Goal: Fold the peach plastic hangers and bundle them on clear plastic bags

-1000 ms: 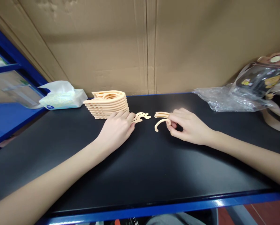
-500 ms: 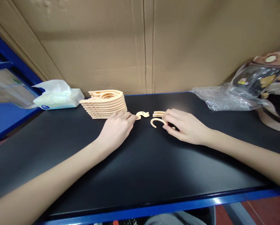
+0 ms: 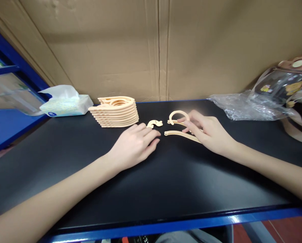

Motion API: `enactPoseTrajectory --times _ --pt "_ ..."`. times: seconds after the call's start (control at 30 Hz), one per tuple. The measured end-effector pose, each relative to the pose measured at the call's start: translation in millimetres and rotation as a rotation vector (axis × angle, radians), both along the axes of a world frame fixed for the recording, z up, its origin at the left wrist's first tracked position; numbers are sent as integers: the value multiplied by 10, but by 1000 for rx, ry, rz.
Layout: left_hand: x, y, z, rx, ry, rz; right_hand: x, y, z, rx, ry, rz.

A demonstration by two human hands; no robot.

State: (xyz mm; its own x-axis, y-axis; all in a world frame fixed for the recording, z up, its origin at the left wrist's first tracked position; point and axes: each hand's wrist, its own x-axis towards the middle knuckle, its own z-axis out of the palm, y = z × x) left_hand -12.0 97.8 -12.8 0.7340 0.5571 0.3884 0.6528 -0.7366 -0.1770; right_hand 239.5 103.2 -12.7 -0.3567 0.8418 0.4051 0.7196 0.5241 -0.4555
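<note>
My right hand (image 3: pixel 208 131) pinches a cream plastic hanger hook (image 3: pixel 179 112), its curved end raised over the table. Just below those fingers lies a slender hanger arm (image 3: pixel 178 134), its right end hidden by the hand. Part of another cream strip (image 3: pixel 170 122) shows behind the hook. Left of these my left hand (image 3: pixel 138 145) hovers or rests low over the tabletop, thumb and forefinger apart with nothing between them. Just beyond its fingers is a small curved cream piece (image 3: pixel 154 123). A neat stack of cream hanger parts (image 3: pixel 117 114) stands behind the left hand.
On the back left of the black table (image 3: pixel 146 189) sits a tissue pack (image 3: pixel 67 104). Crumpled clear plastic (image 3: pixel 234 106) and a transparent bag with a strap (image 3: pixel 274 82) lie at the back right. A cardboard wall (image 3: pixel 102 50) closes off the rear.
The right hand has lifted the hook and turned it. A hanger arm now lies nearer the front below that hand. My left hand has come away from the small pieces, its fingers parting.
</note>
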Motion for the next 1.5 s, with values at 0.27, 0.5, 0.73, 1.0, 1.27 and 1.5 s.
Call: enactPoseTrajectory --times 0.27,0.5,0.73,1.0,1.27,1.5 --pt "112 -112 -18 -399 -22 -150 -23 -11 -20 -283 269 142" --pt "42 -22 -24 -393 -59 -173 -65 -27 -34 -505 435 351" --pt "62 -66 13 -413 -117 -130 -29 64 -111 -400 356 278" --pt "79 -144 10 -403 -122 -42 -45 61 -87 -193 265 249" --pt "105 -162 16 -389 -143 28 -62 43 -80 -337 372 272" --pt "81 -89 7 -364 -193 15 -48 70 -104 -369 428 267"
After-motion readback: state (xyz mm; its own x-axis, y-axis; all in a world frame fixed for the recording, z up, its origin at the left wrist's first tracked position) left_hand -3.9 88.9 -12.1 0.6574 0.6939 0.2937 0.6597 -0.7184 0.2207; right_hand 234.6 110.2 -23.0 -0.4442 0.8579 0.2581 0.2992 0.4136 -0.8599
